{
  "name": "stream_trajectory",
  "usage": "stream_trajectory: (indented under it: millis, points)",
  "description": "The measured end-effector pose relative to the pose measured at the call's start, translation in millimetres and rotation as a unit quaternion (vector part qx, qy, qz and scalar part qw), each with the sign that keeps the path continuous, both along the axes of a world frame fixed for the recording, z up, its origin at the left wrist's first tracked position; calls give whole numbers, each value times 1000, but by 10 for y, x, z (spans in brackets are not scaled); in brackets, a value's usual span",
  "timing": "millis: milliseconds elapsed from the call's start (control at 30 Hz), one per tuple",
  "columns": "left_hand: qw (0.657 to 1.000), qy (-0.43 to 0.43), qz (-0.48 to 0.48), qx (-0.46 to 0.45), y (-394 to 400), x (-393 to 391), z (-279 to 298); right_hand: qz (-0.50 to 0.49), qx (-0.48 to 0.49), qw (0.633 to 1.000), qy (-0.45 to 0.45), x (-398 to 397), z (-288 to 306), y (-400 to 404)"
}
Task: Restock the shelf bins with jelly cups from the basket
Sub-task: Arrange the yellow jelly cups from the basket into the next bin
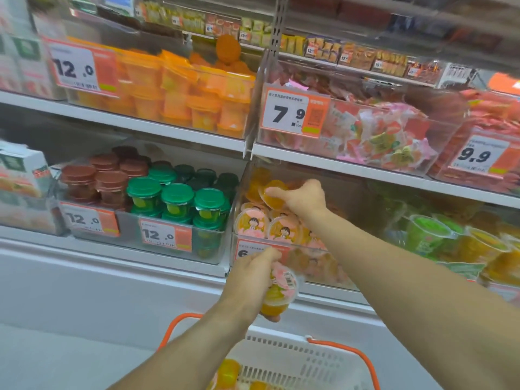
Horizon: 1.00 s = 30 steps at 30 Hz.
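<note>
Left to right: clear bin (157, 220) on the lower shelf holds brown-lidded cups (92, 181) and green-lidded cups (177, 198). Left hand (253, 274) in front of the shelf edge, grip curled round two stacked jelly cups (280, 291), pink barcode lid showing. Below it, white basket (295, 358) with orange handles, more yellow cups inside. Right hand (304, 197) reaches into the jelly bin (281, 249), grip holding a yellow jelly cup (273, 197) above the pink-lidded cups (268, 225) already there.
</note>
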State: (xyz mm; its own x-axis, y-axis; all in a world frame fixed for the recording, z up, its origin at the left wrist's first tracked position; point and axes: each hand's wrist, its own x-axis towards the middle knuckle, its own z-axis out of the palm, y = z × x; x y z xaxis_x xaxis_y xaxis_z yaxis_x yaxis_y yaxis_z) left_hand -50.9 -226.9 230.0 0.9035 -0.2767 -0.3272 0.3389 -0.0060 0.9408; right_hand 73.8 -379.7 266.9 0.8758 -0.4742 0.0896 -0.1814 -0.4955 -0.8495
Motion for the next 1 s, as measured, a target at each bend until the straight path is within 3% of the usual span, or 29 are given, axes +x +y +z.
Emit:
stream_trajectory:
  millis: [167,467,533,667,800,867,933,1000]
  points:
    - [999,-12,-15,-39,73,14,13,65,-137,985,88,186,-31,184]
    - [999,2,7,-43,122,83,-15,133,-184,967,113,295,7,151]
    - [998,16,28,-57,119,110,-37,138,-216,963,82,215,61,148]
    - [997,-7,51,-53,124,179,-82,144,-216,960,-110,-291,128,129]
    - [995,-99,-4,-14,96,205,-133,222,-93,963,-117,-918,-80,-41]
    - [988,-148,-42,8,77,194,-143,209,73,973,-71,-1118,-292,-194]
    - [977,-201,-64,28,34,183,-162,226,298,927,22,-1251,-491,-322]
    - [960,-264,-72,63,-38,179,-194,273,424,859,83,-1350,-596,-381]
